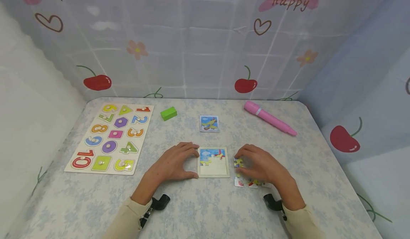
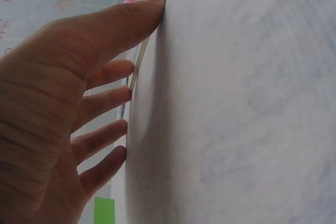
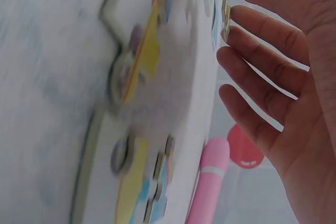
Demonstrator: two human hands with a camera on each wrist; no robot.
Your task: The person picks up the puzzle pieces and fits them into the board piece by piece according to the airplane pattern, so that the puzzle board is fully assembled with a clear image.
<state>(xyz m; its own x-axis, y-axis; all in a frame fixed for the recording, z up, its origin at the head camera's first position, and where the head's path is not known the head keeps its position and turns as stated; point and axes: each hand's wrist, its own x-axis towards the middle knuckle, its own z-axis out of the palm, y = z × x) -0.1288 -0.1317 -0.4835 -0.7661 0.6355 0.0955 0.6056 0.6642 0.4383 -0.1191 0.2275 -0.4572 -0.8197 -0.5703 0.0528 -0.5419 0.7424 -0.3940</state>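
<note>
My left hand [image 1: 174,162] rests at the left side of a small square puzzle board [image 1: 228,168], thumb and fingertips touching its edge. The board's upper part and left side hold fitted picture pieces; bare backing shows at lower right. My right hand [image 1: 261,164] pinches a jigsaw piece [image 3: 226,14] between thumb and fingers just right of the board. Below that hand lie several loose jigsaw pieces [image 1: 238,181], partly hidden by it. In the right wrist view a loose piece [image 3: 131,182] shows yellow and blue printing.
A picture card with an airplane [image 1: 209,124] lies behind the board. Further left are a green block [image 1: 168,113] and a number-and-shape peg board [image 1: 128,153]. A pink pen-shaped object [image 1: 270,118] lies at the back right. Printed curtains [image 1: 205,36] stand behind the table.
</note>
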